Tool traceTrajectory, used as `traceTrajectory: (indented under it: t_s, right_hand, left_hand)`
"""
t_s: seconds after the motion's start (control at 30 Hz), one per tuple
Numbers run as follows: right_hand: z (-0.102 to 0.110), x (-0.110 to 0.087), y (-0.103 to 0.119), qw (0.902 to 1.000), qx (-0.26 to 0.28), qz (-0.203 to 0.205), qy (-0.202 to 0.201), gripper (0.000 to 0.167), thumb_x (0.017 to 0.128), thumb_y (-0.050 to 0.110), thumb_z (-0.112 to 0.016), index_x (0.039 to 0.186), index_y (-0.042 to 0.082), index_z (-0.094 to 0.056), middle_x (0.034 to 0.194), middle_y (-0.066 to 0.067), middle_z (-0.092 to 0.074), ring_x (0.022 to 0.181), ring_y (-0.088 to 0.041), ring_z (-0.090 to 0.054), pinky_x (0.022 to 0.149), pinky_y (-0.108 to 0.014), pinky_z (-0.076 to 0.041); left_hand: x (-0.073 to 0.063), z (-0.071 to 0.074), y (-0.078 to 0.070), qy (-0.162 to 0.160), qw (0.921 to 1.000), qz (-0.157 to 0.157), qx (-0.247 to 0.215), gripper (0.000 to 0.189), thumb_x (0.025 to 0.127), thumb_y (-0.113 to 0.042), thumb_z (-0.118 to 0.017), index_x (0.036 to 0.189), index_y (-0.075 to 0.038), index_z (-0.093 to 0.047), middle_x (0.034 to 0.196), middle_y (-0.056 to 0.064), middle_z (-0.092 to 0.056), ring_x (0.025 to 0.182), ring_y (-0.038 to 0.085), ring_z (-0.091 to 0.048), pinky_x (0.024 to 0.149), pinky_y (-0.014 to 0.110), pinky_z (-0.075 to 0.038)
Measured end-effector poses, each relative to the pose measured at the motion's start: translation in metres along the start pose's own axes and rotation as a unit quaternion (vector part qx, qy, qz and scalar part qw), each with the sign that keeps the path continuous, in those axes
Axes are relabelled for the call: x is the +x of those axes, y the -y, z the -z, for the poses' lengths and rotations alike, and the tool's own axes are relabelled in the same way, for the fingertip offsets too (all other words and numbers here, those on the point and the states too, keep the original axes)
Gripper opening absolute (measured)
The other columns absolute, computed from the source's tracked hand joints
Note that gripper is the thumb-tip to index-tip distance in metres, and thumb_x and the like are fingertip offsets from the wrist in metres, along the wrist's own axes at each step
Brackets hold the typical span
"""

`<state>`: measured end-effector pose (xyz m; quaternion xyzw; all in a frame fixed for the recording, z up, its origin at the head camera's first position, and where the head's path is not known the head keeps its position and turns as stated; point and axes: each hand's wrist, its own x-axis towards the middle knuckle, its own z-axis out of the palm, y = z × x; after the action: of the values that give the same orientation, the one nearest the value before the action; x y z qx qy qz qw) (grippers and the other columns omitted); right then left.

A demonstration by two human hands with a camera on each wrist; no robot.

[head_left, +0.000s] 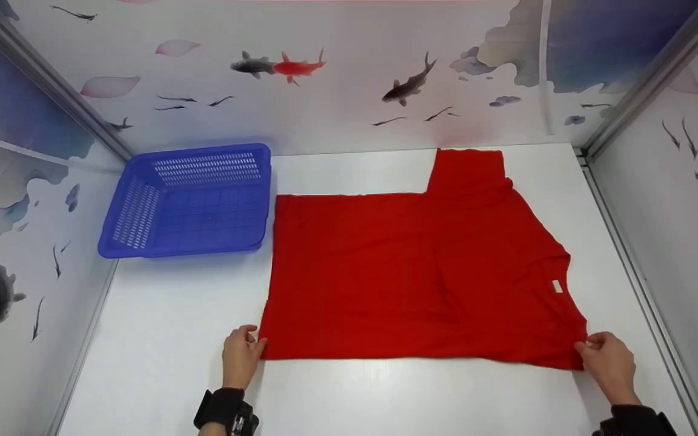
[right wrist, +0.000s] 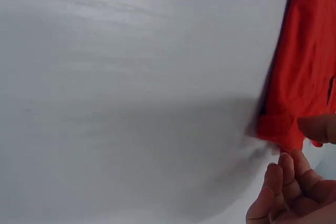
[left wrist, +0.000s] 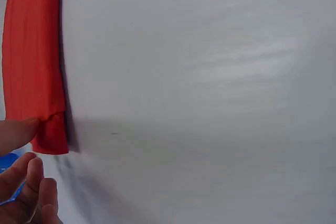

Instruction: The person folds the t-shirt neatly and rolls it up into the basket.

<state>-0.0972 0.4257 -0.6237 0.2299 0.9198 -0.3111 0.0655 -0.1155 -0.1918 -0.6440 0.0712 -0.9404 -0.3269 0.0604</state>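
The left hand (head_left: 243, 357) stood with thumb and fingers parted, its thumb touching the hem corner of a red T-shirt (head_left: 385, 272). The right hand (head_left: 611, 365) was at the shirt's near shoulder corner, thumb over the cloth and fingertips at its edge; whether that pinch was fully closed, one could not tell.

Handling this edge well seemed to call for a matching hold at both corners: thumb on top, fingertips under every layer, since a layered strip showed beside each thumb. Light, even tension between the hands would likely keep the near edge (head_left: 385, 356) straight, while a harder pull from one hand could skew it or rumple the soft knit. The slight creases ahead of the right hand might need smoothing outward.

The T-shirt lay flat on the white worktop (head_left: 355, 396), spanning the space between the hands and reaching away beyond them. Its neckline, with a pale label (head_left: 557, 286), was just ahead of the right hand; one sleeve (head_left: 469, 169) pointed away on the far side, well beyond both hands. A blue plastic basket (head_left: 188, 251) stood farther off, ahead of the left hand and a little outward of it.
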Motion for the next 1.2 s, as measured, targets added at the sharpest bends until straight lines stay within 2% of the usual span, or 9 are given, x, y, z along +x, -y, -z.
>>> traceTrajectory:
  t_s: [0.07, 0.2, 0.4, 0.57, 0.77, 0.9, 1.0, 1.1, 1.2]
  right_hand:
    - [0.002, 0.008, 0.01, 0.9993, 0.009, 0.017, -0.033, 0.029, 0.09, 0.007, -0.059, 0.101, -0.019, -0.056, 0.082, -0.026, -0.059, 0.075, -0.037, -0.057, 0.057, -0.031, -0.041]
    - [0.003, 0.033, 0.038, 0.9934, 0.019, 0.073, -0.086, 0.027, 0.09, 0.005, -0.06, 0.103, -0.019, -0.06, 0.085, -0.03, -0.059, 0.076, -0.041, -0.056, 0.06, -0.034, -0.041]
    - [-0.003, 0.085, 0.084, 0.9886, 0.032, 0.114, -0.094, 0.028, 0.093, 0.004, -0.06, 0.109, -0.019, -0.061, 0.093, -0.034, -0.061, 0.084, -0.046, -0.057, 0.071, -0.041, -0.042]
    - [-0.006, 0.118, 0.114, 0.9932, 0.059, 0.093, -0.039, 0.034, 0.099, 0.009, -0.054, 0.121, -0.017, -0.057, 0.112, -0.036, -0.059, 0.1, -0.045, -0.055, 0.076, -0.033, -0.042]
    - [-0.007, 0.146, 0.135, 0.993, 0.085, 0.08, 0.017, 0.042, 0.102, 0.014, -0.048, 0.133, -0.015, -0.049, 0.128, -0.037, -0.051, 0.118, -0.045, -0.048, 0.081, -0.026, -0.039]
    - [-0.011, 0.165, 0.147, 0.9902, 0.114, 0.064, 0.049, 0.048, 0.104, 0.018, -0.044, 0.14, -0.012, -0.041, 0.139, -0.035, -0.043, 0.13, -0.044, -0.039, 0.097, -0.039, -0.04]
    - [-0.014, 0.179, 0.156, 0.9875, 0.132, 0.058, 0.065, 0.053, 0.105, 0.024, -0.042, 0.145, -0.01, -0.035, 0.146, -0.034, -0.036, 0.135, -0.044, -0.033, 0.107, -0.048, -0.034]
    - [-0.02, 0.192, 0.161, 0.9842, 0.155, 0.05, 0.069, 0.056, 0.105, 0.029, -0.04, 0.148, -0.005, -0.032, 0.144, -0.03, -0.04, 0.129, -0.036, -0.042, 0.104, -0.036, -0.039]
    - [-0.028, 0.204, 0.162, 0.9813, 0.175, 0.044, 0.066, 0.057, 0.105, 0.031, -0.04, 0.15, -0.001, -0.03, 0.137, -0.024, -0.046, 0.107, -0.017, -0.053, 0.09, -0.018, -0.042]
  left_hand:
    - [0.009, -0.002, -0.007, -0.016, 0.9997, -0.02, -0.003, 0.023, 0.08, 0.004, -0.075, 0.099, 0.01, -0.063, 0.075, 0.01, -0.053, 0.072, 0.026, -0.051, 0.064, 0.035, -0.043]
    - [0.04, -0.009, -0.029, -0.011, 0.9976, -0.066, -0.014, 0.023, 0.083, 0.002, -0.073, 0.102, 0.009, -0.064, 0.082, 0.014, -0.056, 0.079, 0.031, -0.055, 0.07, 0.04, -0.047]
    - [0.105, -0.025, -0.06, 0.029, 0.9947, -0.097, -0.016, 0.026, 0.087, -0.003, -0.07, 0.109, 0.009, -0.063, 0.098, 0.022, -0.061, 0.095, 0.039, -0.059, 0.084, 0.049, -0.048]
    - [0.155, -0.036, -0.078, 0.051, 0.9955, -0.078, 0.015, 0.031, 0.09, -0.006, -0.067, 0.116, 0.01, -0.062, 0.107, 0.027, -0.061, 0.102, 0.043, -0.058, 0.09, 0.05, -0.047]
    - [0.199, -0.047, -0.09, 0.072, 0.9962, -0.034, 0.036, 0.036, 0.094, -0.007, -0.062, 0.125, 0.011, -0.058, 0.12, 0.03, -0.057, 0.113, 0.044, -0.054, 0.099, 0.048, -0.043]
    - [0.224, -0.051, -0.09, 0.072, 0.9958, -0.008, 0.056, 0.037, 0.096, -0.007, -0.059, 0.128, 0.011, -0.056, 0.124, 0.03, -0.056, 0.116, 0.045, -0.052, 0.101, 0.048, -0.041]
    - [0.241, -0.054, -0.09, 0.072, 0.9942, 0.007, 0.08, 0.038, 0.097, -0.007, -0.057, 0.131, 0.011, -0.053, 0.127, 0.03, -0.054, 0.118, 0.044, -0.051, 0.103, 0.047, -0.04]
    - [0.253, -0.057, -0.091, 0.081, 0.9915, 0.023, 0.099, 0.04, 0.099, -0.007, -0.054, 0.135, 0.009, -0.05, 0.13, 0.029, -0.052, 0.12, 0.044, -0.049, 0.104, 0.046, -0.039]
    - [0.262, -0.064, -0.09, 0.092, 0.9903, 0.027, 0.1, 0.042, 0.099, -0.006, -0.054, 0.137, 0.009, -0.048, 0.131, 0.03, -0.051, 0.121, 0.044, -0.048, 0.105, 0.046, -0.038]
